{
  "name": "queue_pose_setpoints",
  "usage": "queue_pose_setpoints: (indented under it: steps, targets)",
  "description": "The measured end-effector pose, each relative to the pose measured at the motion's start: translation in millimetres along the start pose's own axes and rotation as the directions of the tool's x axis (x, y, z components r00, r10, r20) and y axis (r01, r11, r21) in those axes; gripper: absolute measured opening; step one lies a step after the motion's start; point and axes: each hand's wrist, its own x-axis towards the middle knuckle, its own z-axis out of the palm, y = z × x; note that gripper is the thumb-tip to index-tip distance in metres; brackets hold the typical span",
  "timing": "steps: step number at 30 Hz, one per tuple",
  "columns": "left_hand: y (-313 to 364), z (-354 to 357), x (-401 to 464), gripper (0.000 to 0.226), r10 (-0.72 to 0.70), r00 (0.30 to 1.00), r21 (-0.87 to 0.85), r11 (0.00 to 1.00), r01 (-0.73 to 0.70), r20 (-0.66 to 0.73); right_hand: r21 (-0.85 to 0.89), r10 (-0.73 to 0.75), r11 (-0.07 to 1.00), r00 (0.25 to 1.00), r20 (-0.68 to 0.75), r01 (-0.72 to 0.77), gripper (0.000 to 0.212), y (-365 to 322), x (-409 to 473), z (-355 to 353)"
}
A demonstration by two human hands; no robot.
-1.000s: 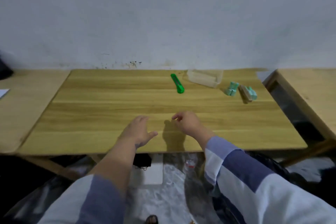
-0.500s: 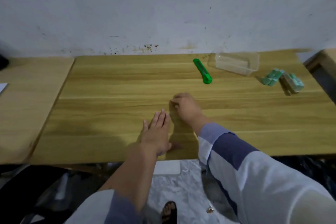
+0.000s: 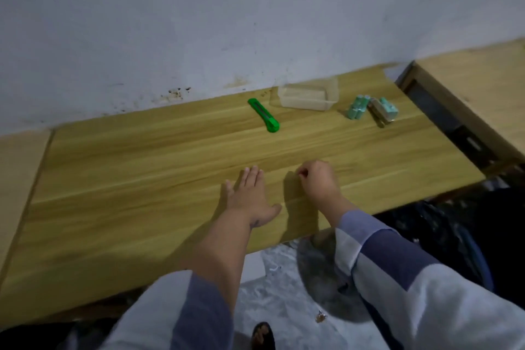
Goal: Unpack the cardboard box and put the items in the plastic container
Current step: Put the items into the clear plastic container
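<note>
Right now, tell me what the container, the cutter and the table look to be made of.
Container: clear plastic, slightly frosted; the table grain shows through its walls.
Cutter: bright green plastic, smooth and even in colour, with a darker slot along its middle.
Table: wood or wood-look laminate, matte, with long grain lines and plank seams; which of the two I cannot tell.

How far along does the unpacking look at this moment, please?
No cardboard box is in view. The mint-green packs and lie on the table, so unpacking looks done. The plastic container looks empty. Left hand lies flat; right hand, loosely curled, holds nothing. Loading remains.
</note>
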Motion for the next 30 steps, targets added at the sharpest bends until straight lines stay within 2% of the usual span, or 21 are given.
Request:
queue_pose_setpoints:
  steps: [4, 7, 10, 14, 21, 25, 30]
  targets:
    - [76.6, 10.1, 29.4, 0.086, 0.205, 0.977, 0.059, 0.976, -0.209, 0.065, 0.085, 0.242, 0.969, 0.961, -0.135, -0.232, 0.021, 78.4, -23.4, -39.1]
    - [132.7, 20.2, 44.8, 0.081, 0.328, 0.936, 0.092, 0.936, -0.341, 0.126, 0.155, 0.418, 0.907, 0.876, -0.241, -0.391, 0.02, 138.7, -49.5, -62.1]
    - [177.6, 28.1, 60.5, 0.08, 0.379, 0.908, 0.117, 0.908, -0.402, 0.179, 0.247, 0.569, 0.822, 0.752, -0.332, -0.513, 0.022, 191.6, -76.6, -75.5]
    - [202.5, 38.4, 77.3, 0.093, 0.334, 0.9, 0.178, 0.903, -0.391, 0.281, 0.271, 0.655, 0.756, 0.699, -0.288, -0.596, 0.015, 247.4, -98.1, -84.1]
    - [203.6, 41.0, 75.6, 0.092, 0.321, 0.903, 0.231, 0.891, -0.39, 0.287, 0.272, 0.723, 0.682, 0.681, -0.116, -0.679, 0.047, 293.3, -106.3, -75.4]
    - [201.6, 44.2, 77.3, 0.092, 0.323, 0.907, 0.237, 0.891, -0.387, 0.269, 0.301, 0.73, 0.67, 0.675, -0.105, -0.678, 0.044, 296.6, -105.6, -83.0]
    - [198.7, 46.1, 78.3, 0.093, 0.34, 0.913, 0.218, 0.896, -0.388, 0.227, 0.335, 0.67, 0.72, 0.734, -0.111, -0.607, 0.034, 278.4, -102.0, -90.2]
